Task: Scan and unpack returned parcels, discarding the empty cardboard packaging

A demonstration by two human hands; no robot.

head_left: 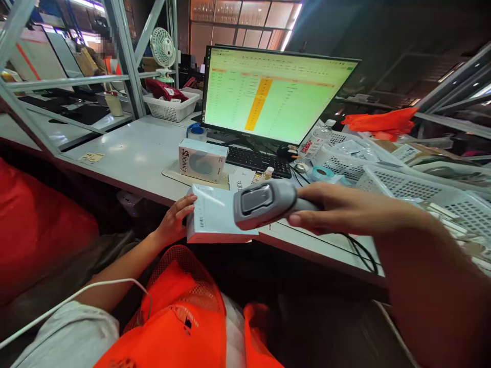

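My right hand (330, 207) is closed round the handle of a grey barcode scanner (264, 202), held above the desk's front edge. Below and left of the scanner head lies a white box (215, 212) with a printed barcode on its top face; the scanner covers its right part. My left hand (177, 217) grips that box at its left side, fingers on the top edge and thumb hidden. Just behind it stands a second white box (202, 161) with a blue-grey round picture and dark lettering.
A monitor (276, 97) with a spreadsheet stands behind a black keyboard (257, 159). White plastic baskets (414, 184) crowd the right side. Another white basket (172, 108) and a small fan (163, 47) are at the back left. A metal frame (123, 56) rises there, with a person beyond.
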